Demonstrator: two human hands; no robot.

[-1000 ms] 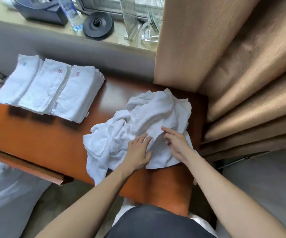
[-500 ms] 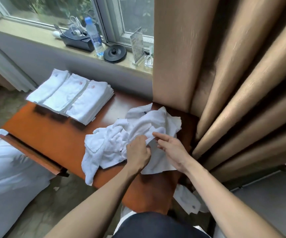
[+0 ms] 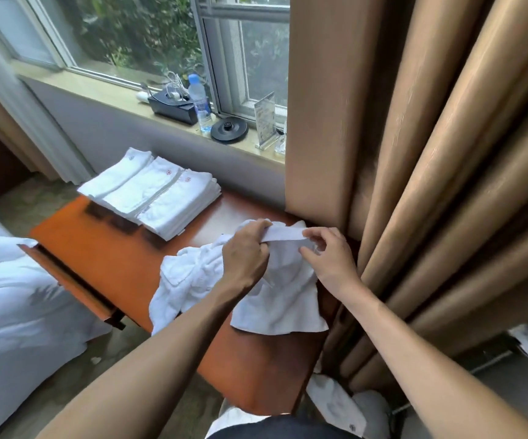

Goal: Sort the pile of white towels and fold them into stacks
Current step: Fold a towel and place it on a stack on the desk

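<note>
Your left hand (image 3: pixel 246 252) clenches one end of a white towel's (image 3: pixel 283 299) top edge; your right hand's (image 3: pixel 330 259) fingers (image 3: pixel 314 233) pinch the other. It drapes near the tabletop's (image 3: pixel 104 251) right edge, touching the loose pile (image 3: pixel 189 275). Folded stacks (image 3: pixel 153 193) sit at the far-left corner.

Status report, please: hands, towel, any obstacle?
Hands: left hand and right hand hold towel at top edge. Under it, loose pile; beyond, folded stacks. On right, curtain close.

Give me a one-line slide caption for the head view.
Left hand and right hand hold a white towel by its edge over the loose pile on the orange table; folded stacks beyond.
</note>
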